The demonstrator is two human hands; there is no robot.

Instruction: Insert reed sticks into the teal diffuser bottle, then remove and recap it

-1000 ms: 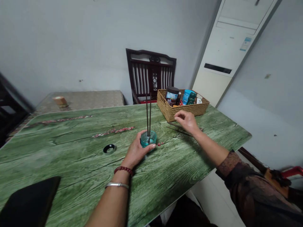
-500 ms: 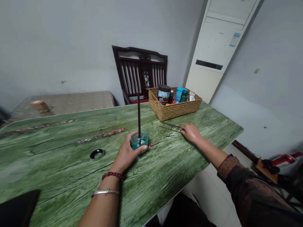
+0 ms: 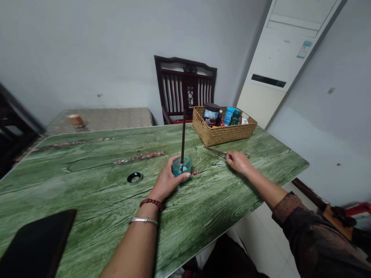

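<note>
My left hand (image 3: 170, 178) is wrapped round a small glass diffuser bottle (image 3: 185, 166) with teal liquid, standing on the green table. One dark reed stick (image 3: 183, 135) rises upright from the bottle's mouth. To the right, my right hand (image 3: 238, 161) pinches thin dark reed sticks (image 3: 216, 151) low over the tabletop. Their far ends point toward the basket's near corner; exactly how many there are I cannot tell. A shiny black ring (image 3: 134, 177) lies on the table left of my left hand.
A woven basket (image 3: 228, 136) of jars and bottles stands at the table's back right. A black flat object (image 3: 37, 243) lies at the front left. Behind the green table (image 3: 95, 185) are a dark wooden chair (image 3: 188, 85) and a low surface with an orange-brown object (image 3: 75, 120).
The view has swung left, so everything appears farther right. The sticks at my right hand, spread apart before, now lie closer together. My left hand keeps its hold on the bottle.
</note>
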